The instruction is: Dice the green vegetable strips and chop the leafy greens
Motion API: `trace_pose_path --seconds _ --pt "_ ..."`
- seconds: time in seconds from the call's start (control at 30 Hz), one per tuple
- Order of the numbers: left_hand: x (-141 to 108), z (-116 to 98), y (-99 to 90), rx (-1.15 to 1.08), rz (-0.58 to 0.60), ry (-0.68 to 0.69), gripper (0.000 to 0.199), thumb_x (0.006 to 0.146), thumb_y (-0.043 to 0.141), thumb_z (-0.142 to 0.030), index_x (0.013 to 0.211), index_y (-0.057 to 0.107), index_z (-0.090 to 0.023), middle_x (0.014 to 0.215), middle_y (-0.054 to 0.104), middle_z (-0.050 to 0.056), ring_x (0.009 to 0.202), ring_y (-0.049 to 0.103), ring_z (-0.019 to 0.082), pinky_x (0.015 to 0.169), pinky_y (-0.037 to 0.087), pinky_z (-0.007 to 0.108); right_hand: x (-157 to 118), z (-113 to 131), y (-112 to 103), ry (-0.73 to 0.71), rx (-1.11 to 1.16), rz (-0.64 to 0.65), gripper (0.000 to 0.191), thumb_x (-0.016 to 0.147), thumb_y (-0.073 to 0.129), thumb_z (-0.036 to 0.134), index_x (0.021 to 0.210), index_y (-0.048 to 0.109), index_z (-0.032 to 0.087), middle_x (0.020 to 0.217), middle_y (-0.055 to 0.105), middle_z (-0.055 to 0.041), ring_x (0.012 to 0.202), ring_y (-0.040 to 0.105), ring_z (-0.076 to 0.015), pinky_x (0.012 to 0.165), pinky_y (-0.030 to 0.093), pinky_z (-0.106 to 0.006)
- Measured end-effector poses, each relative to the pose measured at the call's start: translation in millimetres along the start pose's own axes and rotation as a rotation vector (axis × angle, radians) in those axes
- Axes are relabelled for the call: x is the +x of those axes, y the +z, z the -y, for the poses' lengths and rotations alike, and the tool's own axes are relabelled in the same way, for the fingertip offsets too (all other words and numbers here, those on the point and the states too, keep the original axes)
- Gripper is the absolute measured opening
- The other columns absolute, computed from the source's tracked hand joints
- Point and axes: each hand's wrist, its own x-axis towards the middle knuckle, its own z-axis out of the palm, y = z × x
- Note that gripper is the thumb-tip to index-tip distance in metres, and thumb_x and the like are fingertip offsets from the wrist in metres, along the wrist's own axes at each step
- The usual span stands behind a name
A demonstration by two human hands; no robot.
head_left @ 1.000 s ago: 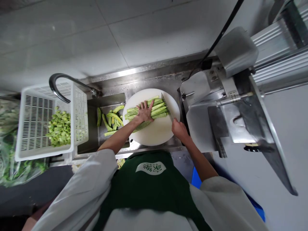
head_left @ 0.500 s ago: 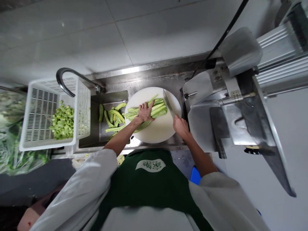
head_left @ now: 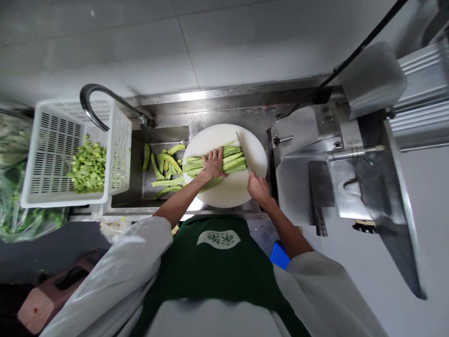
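Observation:
Several long green vegetable strips (head_left: 229, 161) with pale streaks lie side by side across a round white cutting board (head_left: 228, 199). My left hand (head_left: 213, 164) rests over the bundle, its fingers at the far side and thumb at the near side, holding it down. My right hand (head_left: 258, 187) is closed round the handle of a kitchen knife (head_left: 243, 150). The blade slants across the right ends of the strips, close to them; whether it touches cannot be made out. The handle is hidden in my fist.
Left of the board, a sink basin (head_left: 138, 187) holds curved green pieces (head_left: 171, 164). Beyond it, a white basket (head_left: 119, 159) holds chopped green pieces (head_left: 89, 168) beneath a curved faucet (head_left: 93, 114). A metal slicing machine (head_left: 298, 187) stands at right, with a cleaver (head_left: 321, 182) on it.
The knife has shifted slightly left, and the blade is now closer to the strips' ends. My left hand keeps its place on the bundle. The camera view has shifted a little.

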Motion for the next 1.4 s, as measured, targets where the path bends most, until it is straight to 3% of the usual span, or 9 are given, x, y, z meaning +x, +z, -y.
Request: trace_pose_path --seconds 0.2,0.4,0.63,0.83,1.03,1.4 --pt "0.0 -0.9 1.8 -0.028 0.001 -0.028 0.142 0.059 0.086 -0.06 0.165 0.001 -0.019 0.163 0.025 0.023 0.145 0.027 0.045 0.117 0.023 0.064 0.5 -8.4 -6.7 0.062 -0.003 -0.021 0.041 0.107 0.023 0.03 0.127 0.053 0.012 0.104 0.073 -0.0176 0.099 0.072 -0.0294 0.086 0.049 -0.034" --pt "1.5 7.0 -4.0 -0.097 0.076 0.01 0.143 0.062 0.084 -0.066 0.165 -0.005 -0.022 0.166 0.018 0.023 0.15 0.02 0.046 0.118 0.021 0.064 -4.3 0.1 -3.7 0.038 0.017 0.015 0.041 0.108 0.022 0.029 0.128 0.052 0.012 0.105 0.073 -0.0184 0.1 0.072 -0.0296 0.089 0.048 -0.035" --pt "7.0 -4.0 -2.0 -0.107 0.097 -0.031 0.147 0.061 0.082 -0.071 0.164 -0.011 -0.024 0.169 0.006 0.023 0.15 0.012 0.055 0.114 0.019 0.073 -1.0 4.0 -3.8 0.057 0.031 0.019 0.04 0.108 0.024 0.032 0.129 0.051 0.011 0.107 0.073 -0.0192 0.101 0.071 -0.0291 0.089 0.049 -0.034" --pt "8.3 -4.0 2.0 -0.096 0.042 -0.026 0.142 0.064 0.077 -0.074 0.165 -0.007 -0.02 0.167 0.016 0.023 0.147 0.018 0.053 0.114 0.02 0.074 -17.6 -2.1 -18.6 0.099 0.03 0.016 0.04 0.108 0.021 0.028 0.131 0.048 0.009 0.104 0.073 -0.0199 0.099 0.072 -0.0285 0.086 0.048 -0.034" --pt "5.3 -3.7 6.1 -0.088 0.017 -0.022 0.138 0.066 0.076 -0.073 0.166 -0.002 -0.018 0.163 0.023 0.022 0.145 0.021 0.052 0.115 0.02 0.071 -44.1 13.4 -34.3 0.068 0.042 0.011 0.04 0.109 0.021 0.031 0.13 0.049 0.011 0.101 0.074 -0.0181 0.094 0.072 -0.0264 0.084 0.047 -0.032" --pt "3.3 -4.5 7.5 -0.075 -0.001 -0.007 0.132 0.068 0.077 -0.067 0.166 0.003 -0.019 0.163 0.027 0.02 0.145 0.021 0.05 0.116 0.019 0.068 -10.0 9.6 -42.1 -0.019 0.034 0.085 0.033 0.107 0.029 0.027 0.126 0.05 0.009 0.103 0.072 -0.0204 0.1 0.071 -0.0301 0.082 0.048 -0.032"
